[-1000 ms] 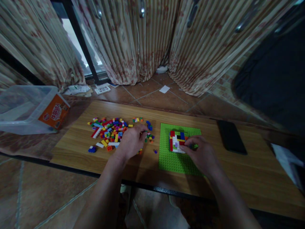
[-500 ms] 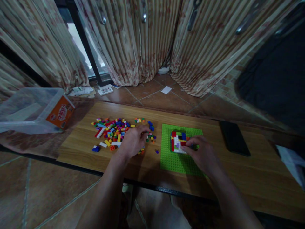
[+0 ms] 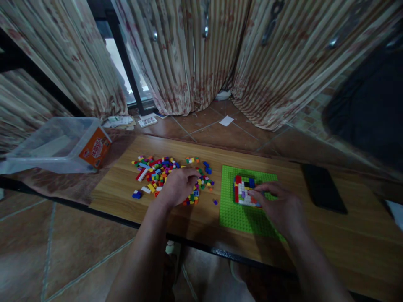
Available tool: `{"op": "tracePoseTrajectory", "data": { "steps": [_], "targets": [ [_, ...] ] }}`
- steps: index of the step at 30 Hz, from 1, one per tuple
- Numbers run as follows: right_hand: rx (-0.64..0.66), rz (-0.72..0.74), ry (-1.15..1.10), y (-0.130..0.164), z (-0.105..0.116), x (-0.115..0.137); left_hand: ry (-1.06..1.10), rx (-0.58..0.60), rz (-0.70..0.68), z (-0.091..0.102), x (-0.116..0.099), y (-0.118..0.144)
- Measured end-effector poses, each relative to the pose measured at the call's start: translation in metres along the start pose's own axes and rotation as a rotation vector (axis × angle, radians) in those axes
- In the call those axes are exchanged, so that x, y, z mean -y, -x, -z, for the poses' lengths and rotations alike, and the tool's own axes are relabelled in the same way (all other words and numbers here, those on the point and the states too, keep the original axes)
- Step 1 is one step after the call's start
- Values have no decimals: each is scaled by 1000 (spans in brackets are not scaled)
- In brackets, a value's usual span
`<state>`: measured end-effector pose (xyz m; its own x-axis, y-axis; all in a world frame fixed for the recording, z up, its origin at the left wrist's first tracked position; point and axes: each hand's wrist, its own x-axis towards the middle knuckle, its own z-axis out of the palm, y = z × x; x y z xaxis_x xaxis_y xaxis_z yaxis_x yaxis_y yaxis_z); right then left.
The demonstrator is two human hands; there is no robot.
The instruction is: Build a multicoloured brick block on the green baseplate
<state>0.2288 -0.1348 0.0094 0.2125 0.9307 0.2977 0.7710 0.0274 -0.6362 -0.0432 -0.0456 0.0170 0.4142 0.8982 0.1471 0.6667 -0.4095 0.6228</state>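
My left hand is over the right part of a loose pile of toy bricks, fingers curled down among them. Whatever its fingertips hold is hidden. My right hand is at the right side of a small brick build in red, white and blue, its thumb and fingers pinched on a small brick mostly hidden by them. The build sits on a green studded baseplate. A lone purple brick lies between the pile and the baseplate.
A wooden table carries everything. A black phone-like slab lies to the right. At far left stands a clear plastic bin with an orange label. Curtains hang behind, and papers lie on the floor.
The view has shifted left, so the scene sits further right. My left hand remains over the pile, with its fingers in a slightly different spot. A yellow strip on the build no longer shows.
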Motion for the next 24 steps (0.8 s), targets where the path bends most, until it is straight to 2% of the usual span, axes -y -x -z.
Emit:
{"op": "tracePoseTrajectory", "data": {
  "steps": [2,6,9,14,24],
  "targets": [
    [-49,46,-22,4,-8,16,3,7,-7,1,0,0],
    [163,202,-137,15,-39,53,-6,31,-20,1,1,1],
    [224,305,-155,20,-64,70,-15,43,-4,2,1,1],
    [292,297,-122,20,-87,80,-17,79,-19,4,-1,2],
    [316,279,-47,12,-100,83,-2,124,-55,7,-3,1]
  ]
}}
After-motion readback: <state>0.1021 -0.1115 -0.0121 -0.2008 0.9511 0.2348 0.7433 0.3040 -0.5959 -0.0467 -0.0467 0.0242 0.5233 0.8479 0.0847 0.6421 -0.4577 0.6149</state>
